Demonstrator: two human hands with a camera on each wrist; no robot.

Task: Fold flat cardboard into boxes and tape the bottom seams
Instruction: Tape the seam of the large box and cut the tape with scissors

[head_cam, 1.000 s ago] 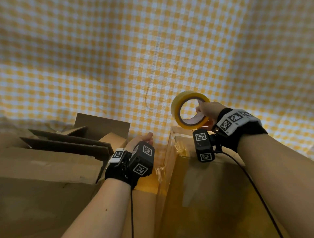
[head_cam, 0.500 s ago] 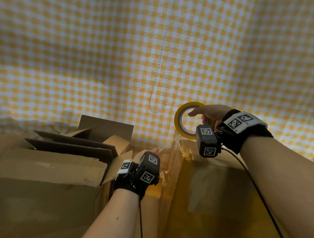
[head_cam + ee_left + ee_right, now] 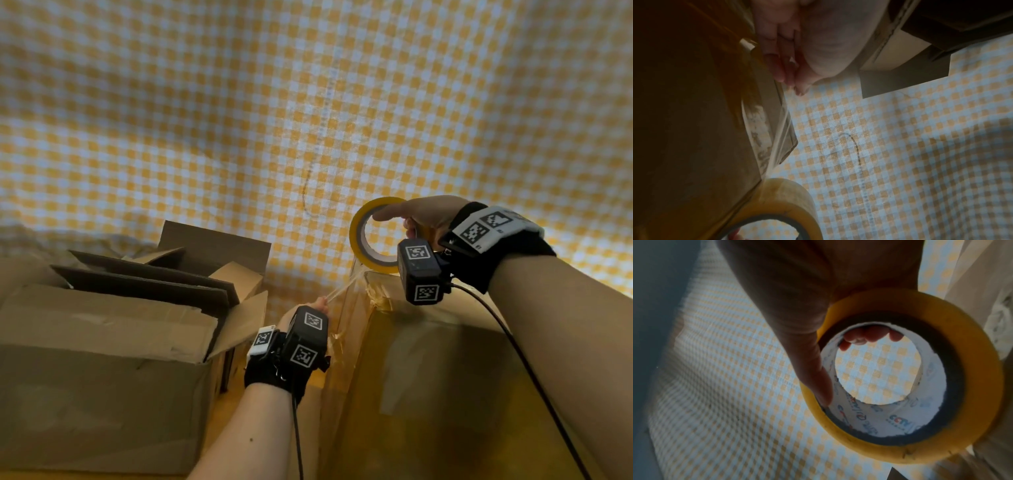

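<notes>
A tall cardboard box (image 3: 428, 377) stands at the lower right, with wrinkled clear tape along its far corner. My right hand (image 3: 419, 219) grips a yellow tape roll (image 3: 364, 236) just above that corner, fingers through the core (image 3: 869, 366). A clear strip of tape (image 3: 342, 287) runs from the roll down to my left hand (image 3: 308, 308), which pinches its end beside the box's left face. In the left wrist view the strip (image 3: 777, 146) stretches along the box edge (image 3: 785, 123) to the tape roll (image 3: 789, 199).
An open cardboard box (image 3: 102, 359) with loose flaps and flat cardboard sheets (image 3: 147, 281) inside stands at the left, close to my left forearm. A yellow-and-white checked cloth (image 3: 308, 102) covers the surface behind both boxes.
My left hand has dropped down along the box's left side, drawing a strip of tape off the roll. My right hand has lowered the roll toward the box's far corner.
</notes>
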